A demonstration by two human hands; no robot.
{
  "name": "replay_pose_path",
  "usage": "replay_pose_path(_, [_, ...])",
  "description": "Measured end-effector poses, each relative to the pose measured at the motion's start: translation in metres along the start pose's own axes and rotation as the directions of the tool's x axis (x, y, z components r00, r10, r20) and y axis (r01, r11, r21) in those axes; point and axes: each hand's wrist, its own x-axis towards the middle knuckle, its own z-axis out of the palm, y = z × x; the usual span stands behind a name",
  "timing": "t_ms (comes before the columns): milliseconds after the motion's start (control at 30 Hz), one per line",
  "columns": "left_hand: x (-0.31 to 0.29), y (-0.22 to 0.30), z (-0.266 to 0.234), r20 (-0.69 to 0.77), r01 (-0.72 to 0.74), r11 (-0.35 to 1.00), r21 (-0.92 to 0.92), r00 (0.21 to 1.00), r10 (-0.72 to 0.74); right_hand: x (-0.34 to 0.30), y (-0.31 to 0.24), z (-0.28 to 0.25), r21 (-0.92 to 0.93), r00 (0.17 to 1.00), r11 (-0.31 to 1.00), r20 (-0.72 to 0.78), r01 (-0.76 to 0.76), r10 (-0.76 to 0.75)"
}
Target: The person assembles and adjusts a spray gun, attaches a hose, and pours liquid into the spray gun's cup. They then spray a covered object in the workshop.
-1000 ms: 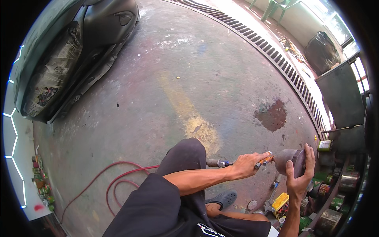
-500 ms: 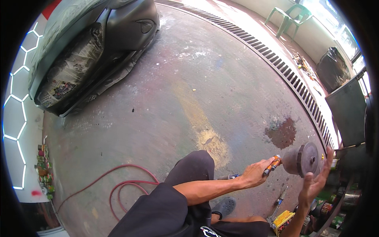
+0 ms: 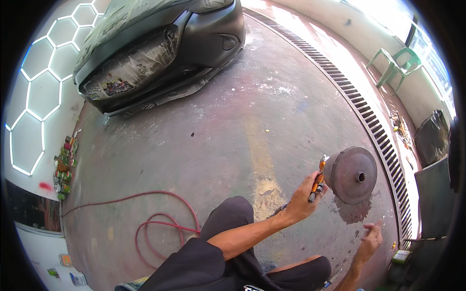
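Observation:
My left hand (image 3: 302,198) is closed around the handle of a spray gun (image 3: 318,180) with an orange metal body. A dark, grimy paint cup (image 3: 332,175) is attached to the gun. It is tipped so that its wide round lid (image 3: 353,191) faces me, with a short hollow stub at the centre. Below and to the right of the lid, apart from it, is my right hand (image 3: 371,238). Its fingers are loosely bent and slightly blurred, and I see nothing in them.
A car's front end (image 3: 213,43), masked with newspaper, stands at the far left. A red hose (image 3: 167,222) loops over the floor. A drain grate (image 3: 361,104) runs along the right, near a green chair (image 3: 400,68). Several cans (image 3: 63,169) line the left wall.
My right hand has dropped away from beside the lid, and its spread fingers have bent. The gun has tilted, turning the lid more toward me. My view has shifted, bringing the car further right.

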Motion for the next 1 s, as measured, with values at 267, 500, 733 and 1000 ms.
replay_pose_path(267, [-0.016,0.058,0.005,0.021,0.010,0.879,0.477,1.000,-0.023,-0.041,-0.051,0.157,0.171,0.707,0.874,0.527,0.455,-0.472])
replay_pose_path(500, [-0.006,0.128,0.012,0.143,-0.154,0.798,0.582,0.986,0.086,-0.013,-0.087,0.171,0.683,0.930,0.719,0.334,-0.126,-0.154])
replay_pose_path(733, [0.006,0.048,-0.007,0.354,0.539,0.773,-0.335,0.832,-0.427,0.024,-0.167,0.179,0.725,0.959,0.637,0.268,-0.262,0.090])
replay_pose_path(1000, [0.073,0.015,-0.002,0.487,0.640,0.594,-0.487,0.764,-0.423,0.077,-0.166,0.212,0.660,0.974,0.716,0.142,-0.226,0.176])
